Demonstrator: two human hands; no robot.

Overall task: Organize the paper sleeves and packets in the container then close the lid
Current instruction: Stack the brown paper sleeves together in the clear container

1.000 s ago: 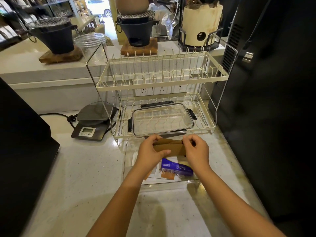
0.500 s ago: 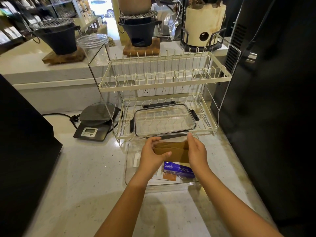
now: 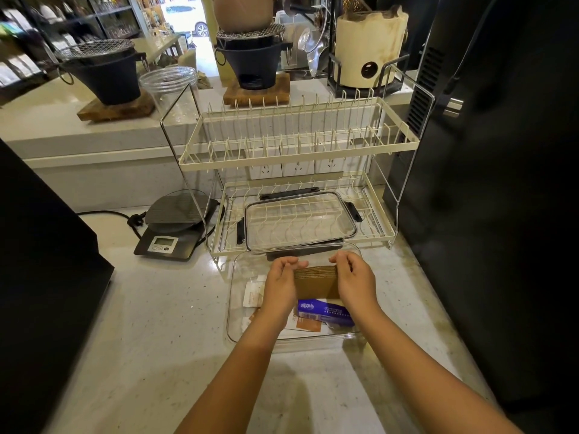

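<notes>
Since the earlier frame the paper sleeves (image 3: 316, 280) have been stood more upright and squared, pinched between left hand (image 3: 279, 285) and right hand (image 3: 355, 281) over the container (image 3: 233, 303) on the table (image 3: 156, 333). Sorting is underway; packets (image 3: 324, 312) need aligning before the lid (image 3: 299, 225), resting in the rack (image 3: 300, 151), is fetched.

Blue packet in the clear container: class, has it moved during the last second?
No. The blue packet stays put near the container front wall, while the left hand and right hand grip the paper sleeves above it.

2 hands (image 3: 282, 285), 1 container (image 3: 233, 324), 1 lid (image 3: 300, 223), 1 sleeve stack (image 3: 316, 281), 1 blue pkt (image 3: 326, 310), 1 scale (image 3: 170, 227).
</notes>
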